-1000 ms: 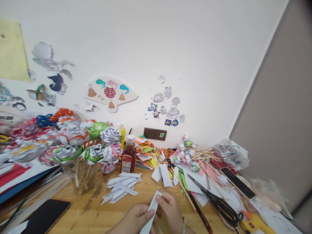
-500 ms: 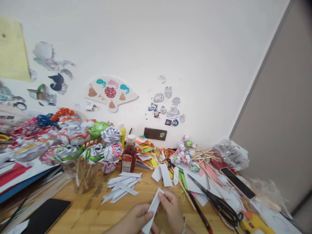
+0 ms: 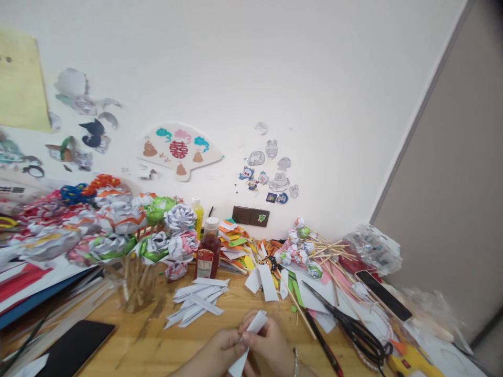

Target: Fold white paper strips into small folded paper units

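Observation:
A folded strip of white paper slants between my two hands above the wooden table. My left hand pinches its middle from the left, thumb on top. With the thumb pressed on the paper close to the left thumb, my right hand grips it from the right; most of its fingers are hidden behind the strip. Just beyond lies a loose pile of folded white paper strips. A few flat white paper pieces rest farther right.
Black scissors, a red-and-black pen and a yellow tool lie at right. Paper flowers stand at left, beside a red sauce bottle. A dark phone-like slab lies front left, another phone at right.
My right hand has slid down the strip toward my left hand, so the thumbs now meet near its middle. The strip's upper end has tipped slightly to the right.

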{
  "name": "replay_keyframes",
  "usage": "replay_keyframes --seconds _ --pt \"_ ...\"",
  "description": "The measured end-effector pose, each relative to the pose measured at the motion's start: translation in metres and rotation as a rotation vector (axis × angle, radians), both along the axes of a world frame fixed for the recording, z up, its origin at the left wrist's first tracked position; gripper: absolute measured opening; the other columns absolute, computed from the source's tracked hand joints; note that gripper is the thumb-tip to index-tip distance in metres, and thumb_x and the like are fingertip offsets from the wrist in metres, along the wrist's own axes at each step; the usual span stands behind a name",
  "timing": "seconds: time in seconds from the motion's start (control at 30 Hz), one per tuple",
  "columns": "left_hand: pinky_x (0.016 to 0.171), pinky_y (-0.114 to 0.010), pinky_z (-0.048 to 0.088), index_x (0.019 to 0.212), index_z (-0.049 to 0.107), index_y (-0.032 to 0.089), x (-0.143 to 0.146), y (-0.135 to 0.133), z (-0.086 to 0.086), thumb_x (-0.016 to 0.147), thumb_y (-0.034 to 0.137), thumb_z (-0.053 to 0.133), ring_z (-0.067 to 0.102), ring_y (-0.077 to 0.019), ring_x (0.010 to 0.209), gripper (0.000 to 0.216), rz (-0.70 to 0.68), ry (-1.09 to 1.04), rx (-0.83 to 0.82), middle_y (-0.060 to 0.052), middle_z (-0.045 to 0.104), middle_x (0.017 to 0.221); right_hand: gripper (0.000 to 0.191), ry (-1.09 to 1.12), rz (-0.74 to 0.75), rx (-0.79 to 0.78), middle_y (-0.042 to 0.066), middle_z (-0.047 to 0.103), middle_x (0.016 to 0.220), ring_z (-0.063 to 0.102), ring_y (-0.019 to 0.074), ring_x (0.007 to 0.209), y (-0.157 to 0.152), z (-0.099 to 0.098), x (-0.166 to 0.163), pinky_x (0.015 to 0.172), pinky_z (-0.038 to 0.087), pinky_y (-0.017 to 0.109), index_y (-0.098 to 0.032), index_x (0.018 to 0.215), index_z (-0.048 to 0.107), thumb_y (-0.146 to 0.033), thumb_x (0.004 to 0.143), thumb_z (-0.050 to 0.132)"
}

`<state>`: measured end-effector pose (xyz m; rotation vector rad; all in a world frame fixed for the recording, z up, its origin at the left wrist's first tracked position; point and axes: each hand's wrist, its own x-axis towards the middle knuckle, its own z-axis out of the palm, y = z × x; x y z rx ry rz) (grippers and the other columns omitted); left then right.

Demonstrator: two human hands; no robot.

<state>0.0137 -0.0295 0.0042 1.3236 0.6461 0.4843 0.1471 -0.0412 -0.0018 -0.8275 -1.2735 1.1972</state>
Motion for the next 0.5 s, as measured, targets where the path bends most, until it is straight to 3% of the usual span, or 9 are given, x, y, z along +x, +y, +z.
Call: replay_keyframes --seconds 0.27,0.5 --pt "0.043 -0.02 0.04 0.074 0.054 0.011 0.001 0.002 -0.005 0.067 0.051 0.045 0.058 -0.0128 0.047 0.042 -0.007 -0.008 0.004 -0.006 0.066 0.061 0.023 -0.006 -0.024 -0.016 -0.004 0.047 0.053 0.042 0.0085 0.048 0.001 0.0 0.0 0.046 0.032 0.019 -0.014 0.057 0.053 -0.033 0.056 0.066" --pt "0.044 -0.019 0.039 0.079 0.05 0.012 -0.002 0.001 -0.003 0.069 0.05 0.044 0.057 -0.0123 0.047 0.039 -0.036 -0.014 0.014 -0.006 0.066 0.06 0.028 0.026 -0.02 -0.179 -0.005 0.045 0.043 0.035 0.0051 0.036 0.004 -0.011 0.003 0.038 0.026 0.017 -0.011 0.061 0.054 -0.039 0.065 0.057"
